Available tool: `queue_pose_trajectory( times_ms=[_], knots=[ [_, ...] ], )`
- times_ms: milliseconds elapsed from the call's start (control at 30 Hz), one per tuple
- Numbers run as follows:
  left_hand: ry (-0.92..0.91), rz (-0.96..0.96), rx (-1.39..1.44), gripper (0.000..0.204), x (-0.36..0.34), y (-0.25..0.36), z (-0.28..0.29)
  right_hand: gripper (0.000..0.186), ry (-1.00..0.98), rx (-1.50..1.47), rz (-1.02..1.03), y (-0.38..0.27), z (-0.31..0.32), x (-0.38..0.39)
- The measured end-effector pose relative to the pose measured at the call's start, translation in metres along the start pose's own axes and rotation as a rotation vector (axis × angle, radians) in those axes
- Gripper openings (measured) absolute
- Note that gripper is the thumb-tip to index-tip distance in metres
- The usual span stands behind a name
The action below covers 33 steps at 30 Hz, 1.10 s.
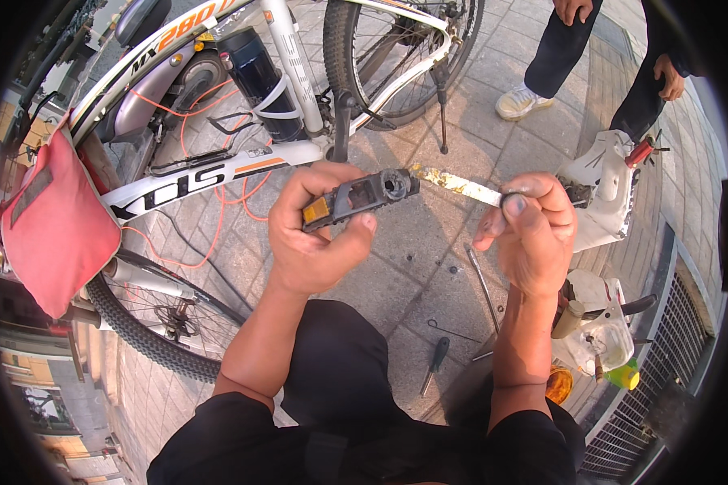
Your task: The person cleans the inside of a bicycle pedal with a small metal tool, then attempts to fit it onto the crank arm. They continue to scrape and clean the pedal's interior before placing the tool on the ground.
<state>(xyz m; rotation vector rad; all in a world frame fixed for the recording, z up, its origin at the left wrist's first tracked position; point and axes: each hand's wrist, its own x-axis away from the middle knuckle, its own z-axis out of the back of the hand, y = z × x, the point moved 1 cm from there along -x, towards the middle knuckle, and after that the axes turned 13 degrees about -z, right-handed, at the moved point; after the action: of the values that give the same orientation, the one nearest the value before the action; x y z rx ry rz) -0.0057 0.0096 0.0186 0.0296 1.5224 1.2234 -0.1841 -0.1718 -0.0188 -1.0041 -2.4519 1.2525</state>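
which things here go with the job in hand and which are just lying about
With the job:
pedal, in the left hand
yellow-smeared strip, in the right hand
likely the bike
perhaps the amber pot

Seemingly just lying about:
screwdriver
metal rod
bottle

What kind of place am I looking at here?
It looks like an outdoor, perhaps street-side, bicycle repair spot: a white bicycle is on sunlit paving stones, a screwdriver lies nearby, and the left hand holds a pedal.
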Motion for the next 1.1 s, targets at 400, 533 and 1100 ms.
queue_pose_trajectory(
  times_ms=[400,533,1100],
  knots=[
    [-0.061,-0.093,-0.09,0.031,0.0,-0.001,-0.002,0.009,-0.012,0.185,0.027,-0.012,-0.001,0.008],
    [-0.077,-0.121,-0.126,0.031,-0.001,-0.001,-0.002,0.012,0.058,0.291,0.075,-0.02,-0.011,0.017],
    [0.06,0.092,-0.193,0.026,0.007,0.001,0.006,0.012,0.155,0.358,0.125,0.0,0.027,-0.016]
  ],
)
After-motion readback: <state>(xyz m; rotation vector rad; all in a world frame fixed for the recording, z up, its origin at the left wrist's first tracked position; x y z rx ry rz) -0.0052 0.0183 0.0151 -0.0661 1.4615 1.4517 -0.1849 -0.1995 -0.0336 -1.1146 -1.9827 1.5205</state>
